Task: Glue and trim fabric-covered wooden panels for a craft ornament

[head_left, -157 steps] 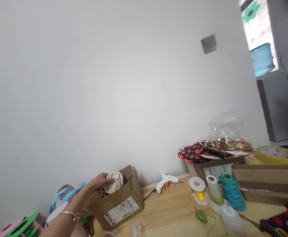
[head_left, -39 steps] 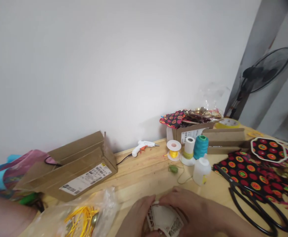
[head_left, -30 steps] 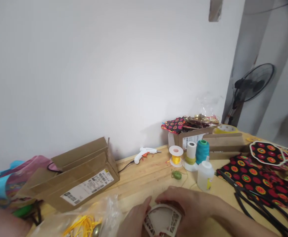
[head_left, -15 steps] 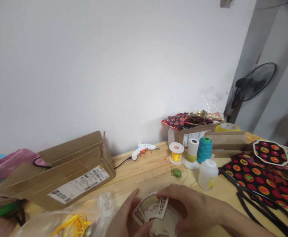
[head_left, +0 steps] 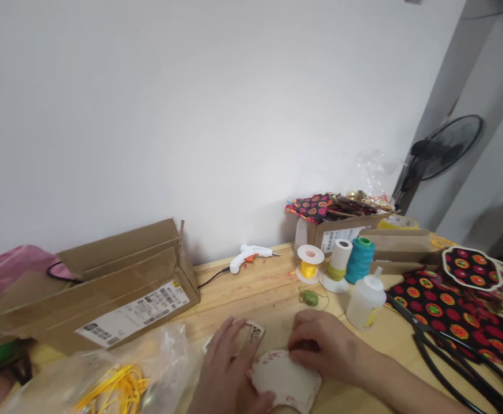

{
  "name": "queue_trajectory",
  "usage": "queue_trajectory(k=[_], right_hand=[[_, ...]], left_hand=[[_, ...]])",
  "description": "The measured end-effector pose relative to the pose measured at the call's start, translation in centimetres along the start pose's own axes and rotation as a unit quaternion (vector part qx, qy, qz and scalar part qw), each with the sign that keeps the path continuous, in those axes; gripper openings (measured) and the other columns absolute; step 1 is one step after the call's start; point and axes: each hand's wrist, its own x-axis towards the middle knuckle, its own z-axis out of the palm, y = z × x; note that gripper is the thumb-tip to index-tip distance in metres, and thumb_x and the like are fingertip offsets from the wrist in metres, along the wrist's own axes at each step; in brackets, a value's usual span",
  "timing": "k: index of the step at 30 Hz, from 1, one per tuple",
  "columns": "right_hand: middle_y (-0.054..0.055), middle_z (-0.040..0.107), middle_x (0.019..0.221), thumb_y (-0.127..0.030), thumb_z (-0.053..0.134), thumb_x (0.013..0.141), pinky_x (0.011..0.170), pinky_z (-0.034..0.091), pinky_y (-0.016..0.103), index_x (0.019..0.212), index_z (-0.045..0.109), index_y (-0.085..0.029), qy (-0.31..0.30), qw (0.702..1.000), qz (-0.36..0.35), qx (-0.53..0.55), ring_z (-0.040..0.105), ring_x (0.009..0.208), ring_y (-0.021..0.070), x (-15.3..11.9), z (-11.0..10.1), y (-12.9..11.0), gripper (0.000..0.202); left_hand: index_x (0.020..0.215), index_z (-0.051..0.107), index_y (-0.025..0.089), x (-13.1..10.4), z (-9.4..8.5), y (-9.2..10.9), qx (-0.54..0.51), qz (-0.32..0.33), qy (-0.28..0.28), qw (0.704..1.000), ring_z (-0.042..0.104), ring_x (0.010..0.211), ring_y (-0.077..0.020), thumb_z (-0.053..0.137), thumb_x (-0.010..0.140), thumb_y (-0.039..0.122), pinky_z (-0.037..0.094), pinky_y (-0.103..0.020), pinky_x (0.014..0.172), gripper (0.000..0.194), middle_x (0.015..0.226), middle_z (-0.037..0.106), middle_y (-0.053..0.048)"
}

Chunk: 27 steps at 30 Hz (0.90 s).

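Note:
My left hand [head_left: 229,368] lies with its fingers spread over a cut-out wooden frame [head_left: 255,333] with lattice corners, and its thumb touches the edge of a pale flat panel [head_left: 286,379] with reddish marks. At the panel's upper right edge, my right hand [head_left: 320,345] has its fingers pinched together; whatever lies between them is hidden. Beyond that hand are a small bundle of green thread [head_left: 309,297] and a translucent squeeze bottle [head_left: 366,302].
A white glue gun [head_left: 251,256] rests near the wall. Thread spools [head_left: 310,261] stand right of it. Open cardboard box [head_left: 148,287] and plastic bag [head_left: 165,356] are at left; black scissors [head_left: 433,330] lie on patterned fabric [head_left: 445,305] at right.
The lattice frame has moved off the pale panel and now lies beyond it under my left hand. My left fingers have spread, and my right fingers have drawn together at the panel's edge.

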Motion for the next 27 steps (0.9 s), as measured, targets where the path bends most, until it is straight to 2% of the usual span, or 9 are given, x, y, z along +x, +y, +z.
queue_trajectory(k=[1,3,5,7,11,14,20,24,27], right_hand=[[0.000,0.059,0.070,-0.024,0.056,0.075,0.060,0.038,0.018,0.075,0.066,-0.020,-0.005,1.000,-0.002,-0.016,0.054,0.067,0.0096,0.0,-0.1,-0.2,0.011],[0.000,0.061,0.074,-0.024,0.052,0.078,0.063,0.039,0.018,0.078,0.065,-0.021,-0.030,0.996,-0.002,-0.079,0.055,0.072,0.0102,0.1,-0.3,-0.8,0.013],[0.001,0.063,0.078,-0.022,0.049,0.081,0.063,0.039,0.019,0.079,0.065,-0.021,-0.068,0.986,0.005,-0.155,0.057,0.075,0.0115,0.4,-0.5,-1.6,0.017],[0.004,0.064,0.077,-0.018,0.046,0.080,0.059,0.040,0.022,0.076,0.065,-0.018,-0.102,0.972,0.014,-0.212,0.058,0.073,0.0142,0.9,-0.6,-2.5,0.019],[0.011,0.064,0.070,-0.006,0.052,0.067,0.054,0.039,0.028,0.070,0.065,-0.011,-0.159,0.952,-0.010,-0.262,0.059,0.068,0.0220,1.9,-0.3,-3.7,0.014],[0.012,0.064,0.073,-0.005,0.055,0.061,0.055,0.040,0.030,0.074,0.064,-0.010,-0.177,0.944,-0.027,-0.277,0.058,0.072,0.0250,2.1,-0.1,-4.2,0.016],[0.014,0.062,0.080,-0.006,0.052,0.061,0.056,0.040,0.029,0.078,0.060,-0.009,-0.128,0.952,0.036,-0.276,0.057,0.073,0.0239,1.2,0.3,-4.1,0.019],[0.005,0.061,0.075,-0.012,0.038,0.079,0.059,0.040,0.024,0.076,0.053,-0.017,-0.066,0.969,0.078,-0.225,0.056,0.069,0.0147,0.7,0.4,-3.5,0.016],[0.004,0.058,0.074,-0.020,0.027,0.086,0.060,0.042,0.023,0.075,0.047,-0.019,-0.009,0.975,0.115,-0.189,0.054,0.068,0.0132,-0.4,-0.1,-3.8,0.023]], left_hand=[[0.110,0.052,0.024,-0.1,0.5,0.2,0.000,0.042,0.001,0.999,0.046,0.111,-0.0344,0.058,0.067,0.047,0.050,-0.048,0.078,0.049,0.119,0.051,-0.015],[0.107,0.055,0.024,-0.2,1.1,0.6,-0.003,0.066,-0.002,0.998,0.045,0.111,-0.0366,0.057,0.067,0.048,0.050,-0.051,0.076,0.046,0.118,0.051,-0.016],[0.106,0.056,0.024,-0.2,1.1,1.1,-0.019,0.041,-0.022,0.999,0.044,0.113,-0.0372,0.055,0.070,0.046,0.048,-0.053,0.078,0.042,0.120,0.050,-0.018],[0.107,0.057,0.023,-0.1,0.5,1.6,-0.042,0.010,-0.067,0.997,0.043,0.114,-0.0376,0.053,0.072,0.044,0.046,-0.054,0.080,0.041,0.122,0.049,-0.019],[0.109,0.057,0.024,0.4,-1.1,2.7,-0.097,-0.083,-0.164,0.978,0.036,0.120,-0.0374,0.053,0.073,0.039,0.039,-0.056,0.088,0.039,0.128,0.045,-0.018],[0.112,0.055,0.024,0.7,-1.8,3.2,-0.129,-0.128,-0.198,0.963,0.029,0.124,-0.0356,0.051,0.074,0.040,0.033,-0.055,0.094,0.041,0.133,0.040,-0.016],[0.110,0.056,0.025,1.1,-2.7,3.8,-0.159,-0.174,-0.205,0.950,0.026,0.126,-0.0319,0.051,0.074,0.038,0.029,-0.051,0.099,0.038,0.134,0.039,-0.013],[0.111,0.056,0.024,1.2,-2.9,3.9,-0.167,-0.185,-0.200,0.948,0.026,0.126,-0.0302,0.052,0.074,0.037,0.028,-0.049,0.100,0.039,0.135,0.038,-0.012],[0.111,0.055,0.026,1.1,-2.7,3.9,-0.177,-0.188,-0.192,0.947,0.026,0.126,-0.0289,0.051,0.074,0.036,0.028,-0.048,0.100,0.038,0.135,0.039,-0.011]])
